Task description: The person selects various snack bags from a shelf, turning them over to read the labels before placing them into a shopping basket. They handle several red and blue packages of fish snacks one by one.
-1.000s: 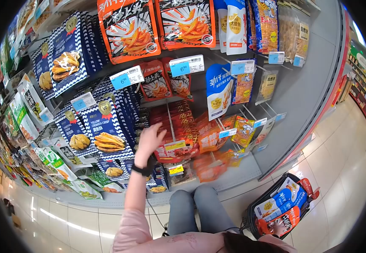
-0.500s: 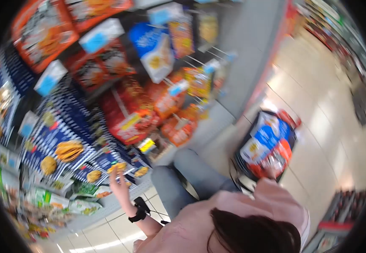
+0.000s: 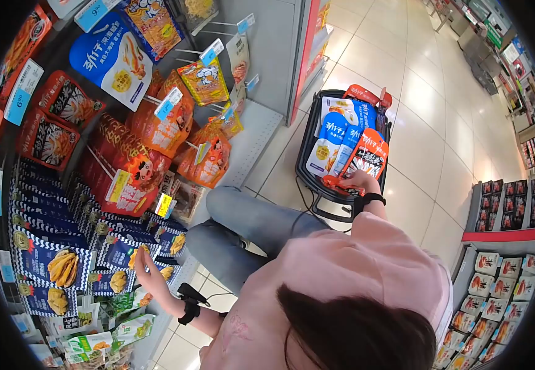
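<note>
My right hand point(image 3: 362, 180) is over the near end of a black shopping basket point(image 3: 309, 143), its fingers closed on the lower edge of a red snack bag point(image 3: 370, 153) with a picture of food strips. Under and beside that bag lie blue-and-white snack bags point(image 3: 336, 132). A further red bag point(image 3: 360, 94) rests at the basket's far end. My left hand point(image 3: 148, 274) is raised in front of the shelf, fingers stretched out and apart, with nothing held. Right behind its fingertips stand navy-and-white striped crisp bags point(image 3: 119, 250). Each wrist wears a black band.
Large red bags point(image 3: 116, 166) and orange bags point(image 3: 203, 157) hang from metal hooks with price tags point(image 3: 167, 103). Green-and-white packets point(image 3: 133, 330) fill the lower left. My bent knees point(image 3: 236, 213) are close to the shelf edge. Another stocked shelf point(image 3: 489, 283) stands at right, beyond the tiled floor point(image 3: 412, 185).
The view has turned and sharpened, shifting the shelf goods and basket leftward and up in the picture. My right hand is still at the red bag in the basket; my left stays by the striped bags.
</note>
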Demonstrator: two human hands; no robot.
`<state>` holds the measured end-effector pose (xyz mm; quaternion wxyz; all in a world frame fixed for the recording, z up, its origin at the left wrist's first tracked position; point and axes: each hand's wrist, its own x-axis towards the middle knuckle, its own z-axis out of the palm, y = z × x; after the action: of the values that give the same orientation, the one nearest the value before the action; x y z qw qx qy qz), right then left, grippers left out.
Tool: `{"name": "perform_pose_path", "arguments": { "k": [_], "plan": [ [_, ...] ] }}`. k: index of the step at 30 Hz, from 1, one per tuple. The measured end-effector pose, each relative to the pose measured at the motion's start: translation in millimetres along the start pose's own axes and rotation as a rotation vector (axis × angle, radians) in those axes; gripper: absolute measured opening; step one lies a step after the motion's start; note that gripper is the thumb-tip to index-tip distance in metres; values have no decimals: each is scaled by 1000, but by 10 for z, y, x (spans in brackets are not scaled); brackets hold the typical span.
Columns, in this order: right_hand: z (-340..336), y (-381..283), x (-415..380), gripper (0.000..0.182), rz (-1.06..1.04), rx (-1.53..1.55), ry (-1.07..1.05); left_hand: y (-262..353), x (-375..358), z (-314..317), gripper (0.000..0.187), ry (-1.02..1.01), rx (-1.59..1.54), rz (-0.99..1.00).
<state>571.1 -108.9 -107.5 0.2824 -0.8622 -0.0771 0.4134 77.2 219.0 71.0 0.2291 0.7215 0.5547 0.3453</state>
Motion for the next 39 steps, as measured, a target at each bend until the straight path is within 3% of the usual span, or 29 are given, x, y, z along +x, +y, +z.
{"name": "perform_pose_path", "arguments": {
  "k": [2,5,7,9,10,13,15,17,19,21,22,23,25,26,28,29,30,31,32,33,35,37,39],
  "plan": [
    [-21,227,252,37,-97,-286,-82,12,5,30,28,-15,3,20],
    [7,431,423,27,-40,-110,-16,28,-1,69,28,-49,14,28],
    [-50,212,235,35,-1,-101,-8,78,-9,70,28,-74,14,19],
    [-115,235,340,48,259,-137,308,2,7,77,28,-84,1,32],
    [-134,22,45,58,337,-250,573,-56,15,88,28,-90,-44,27],
    [-79,559,310,77,344,-144,861,-79,4,131,28,-75,-94,22],
    [15,995,655,88,323,244,788,-124,-24,160,27,-70,-63,33],
    [56,984,550,92,426,413,658,-121,-31,176,27,-69,-31,33],
    [111,1076,544,87,426,298,721,-27,-34,212,27,-110,1,11],
    [80,1167,493,73,282,407,725,13,-22,270,26,-128,-10,18],
    [102,1177,532,52,220,474,789,24,-11,287,26,-146,-21,28],
    [100,807,191,36,78,837,694,37,-5,299,26,-149,-16,33],
    [-3,883,321,22,-13,837,609,67,-4,328,26,-164,-35,43],
    [-52,770,295,22,-12,840,611,77,-1,334,26,-168,-41,42],
    [-178,459,201,19,-178,519,651,93,2,337,26,-176,-34,42],
    [-205,459,357,19,-395,328,819,102,2,332,25,-181,-26,38],
    [-265,168,216,22,-399,295,822,138,8,317,25,-194,-25,28],
    [-305,106,362,22,-415,323,789,128,18,318,25,-191,-23,31],
    [-321,-449,-81,23,-476,267,799,105,21,327,25,-189,-65,22],
    [-318,-620,-44,24,-607,271,826,89,20,326,25,-187,-105,12],
    [-268,-1128,-231,24,-504,559,588,128,6,343,25,-182,-168,0],
    [-94,-1544,-286,26,-840,603,606,156,4,361,24,-200,-310,-3],
    [90,-1856,-319,27,-922,547,461,204,5,372,23,-197,-318,-2]
  ]
}}
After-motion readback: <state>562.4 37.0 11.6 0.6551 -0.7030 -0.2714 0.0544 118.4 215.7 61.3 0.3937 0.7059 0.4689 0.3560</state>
